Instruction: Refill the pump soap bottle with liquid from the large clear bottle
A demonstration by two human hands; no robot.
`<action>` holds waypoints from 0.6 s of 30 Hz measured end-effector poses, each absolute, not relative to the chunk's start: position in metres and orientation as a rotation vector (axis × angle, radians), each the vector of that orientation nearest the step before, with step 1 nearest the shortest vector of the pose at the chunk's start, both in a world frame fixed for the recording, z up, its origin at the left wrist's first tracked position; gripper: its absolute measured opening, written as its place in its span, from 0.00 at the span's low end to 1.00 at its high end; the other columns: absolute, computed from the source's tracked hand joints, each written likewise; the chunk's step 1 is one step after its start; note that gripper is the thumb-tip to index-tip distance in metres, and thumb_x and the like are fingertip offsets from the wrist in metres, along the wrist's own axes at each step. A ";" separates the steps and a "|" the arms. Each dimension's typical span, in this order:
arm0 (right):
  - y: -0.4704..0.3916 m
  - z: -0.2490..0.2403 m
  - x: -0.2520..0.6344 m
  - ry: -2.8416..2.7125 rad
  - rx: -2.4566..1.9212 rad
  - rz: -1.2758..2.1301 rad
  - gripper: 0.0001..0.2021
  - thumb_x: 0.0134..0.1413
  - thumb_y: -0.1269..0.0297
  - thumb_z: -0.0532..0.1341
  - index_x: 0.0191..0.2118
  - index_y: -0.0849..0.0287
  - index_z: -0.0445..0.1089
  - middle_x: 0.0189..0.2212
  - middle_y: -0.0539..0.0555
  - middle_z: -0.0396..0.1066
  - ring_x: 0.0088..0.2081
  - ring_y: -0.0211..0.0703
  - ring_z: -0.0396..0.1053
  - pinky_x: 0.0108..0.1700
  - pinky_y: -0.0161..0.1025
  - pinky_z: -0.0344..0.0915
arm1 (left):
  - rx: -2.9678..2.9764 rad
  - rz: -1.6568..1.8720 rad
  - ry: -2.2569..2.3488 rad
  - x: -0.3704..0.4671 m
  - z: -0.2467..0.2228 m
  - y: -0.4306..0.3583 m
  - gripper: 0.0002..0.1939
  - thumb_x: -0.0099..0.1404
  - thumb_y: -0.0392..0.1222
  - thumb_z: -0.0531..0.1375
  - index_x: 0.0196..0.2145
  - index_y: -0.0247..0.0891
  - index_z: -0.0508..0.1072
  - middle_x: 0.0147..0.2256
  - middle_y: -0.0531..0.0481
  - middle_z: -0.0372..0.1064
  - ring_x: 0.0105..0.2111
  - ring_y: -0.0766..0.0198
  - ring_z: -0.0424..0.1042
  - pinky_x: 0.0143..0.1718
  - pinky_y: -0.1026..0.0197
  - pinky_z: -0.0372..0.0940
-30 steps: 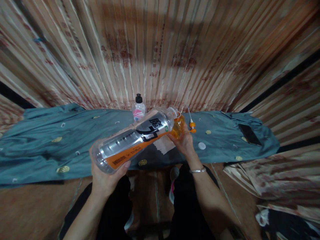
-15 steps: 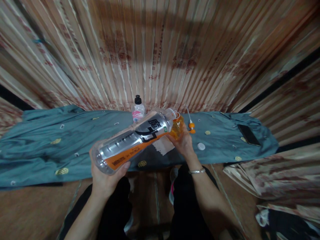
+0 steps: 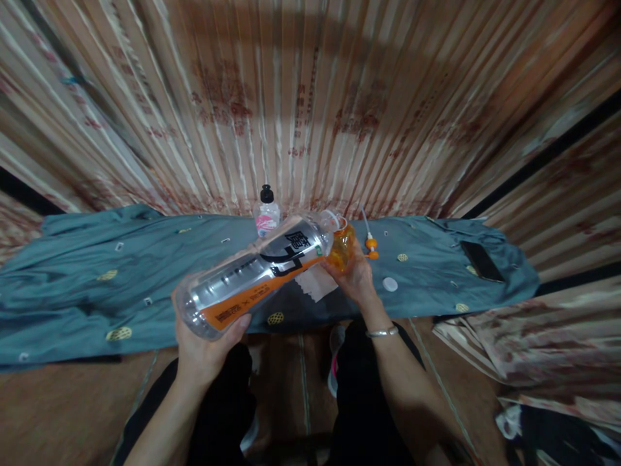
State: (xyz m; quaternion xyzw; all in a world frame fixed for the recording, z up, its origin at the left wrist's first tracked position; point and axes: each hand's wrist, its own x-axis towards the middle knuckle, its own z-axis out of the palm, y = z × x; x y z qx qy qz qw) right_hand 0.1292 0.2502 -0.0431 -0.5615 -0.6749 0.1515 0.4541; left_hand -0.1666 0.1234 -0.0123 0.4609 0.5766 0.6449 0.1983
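Near its base, my left hand (image 3: 206, 353) grips a large clear plastic bottle (image 3: 257, 275) with a silver and orange label. The bottle lies tilted, its neck up and to the right, its mouth at the opening of an amber pump bottle (image 3: 342, 249). My right hand (image 3: 356, 278) is wrapped around that amber bottle. Whether liquid passes between them I cannot tell. Just right of the amber bottle, an orange and white pump head (image 3: 371, 246) with a thin tube lies on the cloth. A white cap (image 3: 390, 284) rests closer to me.
A teal patterned cloth (image 3: 72, 285) covers the narrow table. Behind the large bottle stands a clear bottle with a black cap (image 3: 266, 212). A piece of pale paper (image 3: 317, 288) lies under my hands. At the right is a black phone (image 3: 482, 261). A pleated curtain (image 3: 310, 110) hangs behind.
Almost nothing differs. Both hands keep their grips, and the two bottles stay mouth to mouth, with only a very slight shift of the large bottle.
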 end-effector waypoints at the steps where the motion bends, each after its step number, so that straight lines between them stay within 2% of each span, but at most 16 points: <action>1: 0.250 -0.043 0.129 -1.666 -1.392 0.378 0.43 0.54 0.54 0.77 0.73 0.55 0.64 0.69 0.66 0.73 0.70 0.67 0.72 0.72 0.66 0.70 | 1.301 1.796 1.610 -0.168 -0.014 0.124 0.46 0.43 0.61 0.80 0.56 0.46 0.71 0.56 0.35 0.76 0.58 0.31 0.78 0.66 0.26 0.69; 5: 0.250 -0.043 0.130 -1.670 -1.387 0.387 0.45 0.54 0.54 0.77 0.73 0.58 0.64 0.69 0.68 0.73 0.70 0.67 0.73 0.72 0.65 0.70 | 1.339 1.750 1.590 -0.179 -0.019 0.125 0.47 0.41 0.56 0.82 0.56 0.46 0.71 0.55 0.37 0.77 0.57 0.31 0.79 0.63 0.27 0.72; 7: 0.250 -0.043 0.131 -1.671 -1.387 0.391 0.45 0.54 0.54 0.77 0.73 0.58 0.64 0.69 0.67 0.74 0.69 0.66 0.73 0.72 0.65 0.70 | 1.343 1.739 1.594 -0.183 -0.020 0.125 0.48 0.40 0.55 0.82 0.57 0.45 0.71 0.56 0.35 0.76 0.58 0.30 0.79 0.65 0.25 0.71; 11: 0.251 -0.044 0.132 -1.685 -1.397 0.394 0.45 0.53 0.54 0.77 0.74 0.58 0.63 0.68 0.67 0.74 0.69 0.66 0.74 0.71 0.65 0.71 | 1.317 1.729 1.605 -0.182 -0.018 0.124 0.48 0.41 0.56 0.82 0.56 0.43 0.72 0.58 0.33 0.74 0.62 0.26 0.75 0.69 0.22 0.65; 18: 0.251 -0.043 0.130 -1.672 -1.383 0.387 0.44 0.52 0.57 0.76 0.73 0.60 0.63 0.66 0.67 0.75 0.67 0.65 0.76 0.70 0.62 0.73 | 1.244 1.792 1.601 -0.171 -0.012 0.123 0.47 0.39 0.57 0.82 0.55 0.44 0.72 0.56 0.33 0.74 0.61 0.26 0.75 0.69 0.21 0.64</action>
